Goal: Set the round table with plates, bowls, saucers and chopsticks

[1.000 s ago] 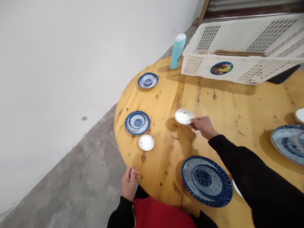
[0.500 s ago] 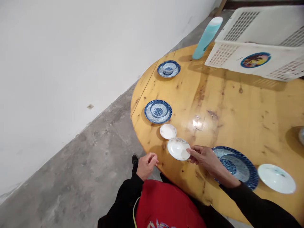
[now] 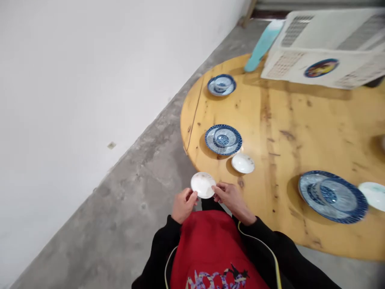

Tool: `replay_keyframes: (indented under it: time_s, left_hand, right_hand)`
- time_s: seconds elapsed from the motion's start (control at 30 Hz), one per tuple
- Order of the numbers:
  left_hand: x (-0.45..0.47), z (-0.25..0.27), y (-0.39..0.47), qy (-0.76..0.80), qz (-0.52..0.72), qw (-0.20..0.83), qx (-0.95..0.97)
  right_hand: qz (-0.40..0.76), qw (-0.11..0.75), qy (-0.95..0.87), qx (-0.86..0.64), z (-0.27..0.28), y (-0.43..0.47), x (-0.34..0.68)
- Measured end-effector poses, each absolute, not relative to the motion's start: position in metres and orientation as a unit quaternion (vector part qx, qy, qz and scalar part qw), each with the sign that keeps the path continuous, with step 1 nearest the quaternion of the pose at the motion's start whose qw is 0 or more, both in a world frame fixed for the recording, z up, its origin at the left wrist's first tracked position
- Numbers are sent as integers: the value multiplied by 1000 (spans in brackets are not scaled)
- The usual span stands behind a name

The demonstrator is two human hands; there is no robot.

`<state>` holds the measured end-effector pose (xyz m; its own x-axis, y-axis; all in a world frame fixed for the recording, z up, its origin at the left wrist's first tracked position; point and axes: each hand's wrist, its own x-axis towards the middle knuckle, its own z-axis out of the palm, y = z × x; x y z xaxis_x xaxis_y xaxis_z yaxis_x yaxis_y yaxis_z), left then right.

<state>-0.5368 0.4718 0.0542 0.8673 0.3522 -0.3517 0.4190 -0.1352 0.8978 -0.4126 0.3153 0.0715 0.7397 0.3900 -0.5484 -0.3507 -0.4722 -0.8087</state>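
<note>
- White saucer (image 3: 203,185) held just past the curved edge of the wooden table (image 3: 261,192), above the floor side and near the wearer's red top (image 3: 213,241).
- Right hand (image 3: 230,198): pinched on the saucer's right rim, thumb on the upper face, fingers bent underneath.
- Left hand (image 3: 184,204): nearly closed, fingers curled, thumb over the lower left rim of the same saucer.
- Beyond the hands, a small white dish (image 3: 243,163) stands beside a blue-and-white plate (image 3: 237,146) that carries a bowl.
- A broad stretch of wood runs from these across to a large patterned plate (image 3: 355,208), with another white dish (image 3: 373,195) close by.
- Yellowish, knotty tabletop with a rounded end; at its far side, a turquoise bottle (image 3: 263,48) and a white plastic basket (image 3: 290,64), both blurred.
- Grey concrete floor (image 3: 114,233) meets a white wall (image 3: 90,60) on the left.
- The saucer's hollow face looks up toward the wearer; being round, it measures much the same every way across.
</note>
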Motion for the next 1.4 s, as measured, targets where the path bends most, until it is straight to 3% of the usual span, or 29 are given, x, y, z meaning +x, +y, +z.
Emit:
replay_keyframes:
  time_s: [0.2, 0.37, 0.53, 0.87, 1.4]
  left_hand:
    - [-507, 42, 512, 271, -72, 628, 726]
    - [-467, 43, 553, 281, -95, 565, 770]
    - [-412, 59, 593, 266, -124, 498, 816]
    - [-265, 75, 638, 214, -137, 477, 841]
    - [-16, 11, 639, 145, -230, 494, 826]
  right_hand:
    - [311, 507, -36, -803, 64, 351, -394]
    - [297, 519, -46, -800, 48, 385, -367]
    - [265, 574, -9, -775, 37, 419, -338]
    - [221, 675, 49, -703, 69, 435, -292]
    - [95, 664, 318, -670, 56, 459, -292]
